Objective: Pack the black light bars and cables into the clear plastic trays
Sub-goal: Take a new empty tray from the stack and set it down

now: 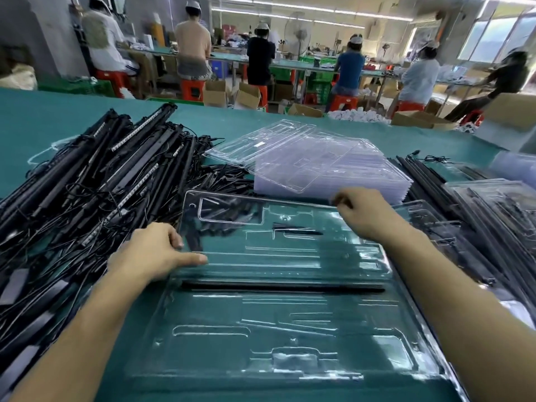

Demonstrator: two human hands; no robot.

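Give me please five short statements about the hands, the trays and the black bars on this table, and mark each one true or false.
1. The left hand rests on the left edge of the open clear tray. True.
2. The pile of loose black light bars and cables lies to the right of that tray. False: it lies to its left.
3. The stack of empty clear trays sits behind the open tray, farther from the person. True.
4. The right hand holds a light bar. False: it is at the tray's far edge, with no bar in it.
5. The open tray is full of bars. False: its pockets look almost entirely empty.
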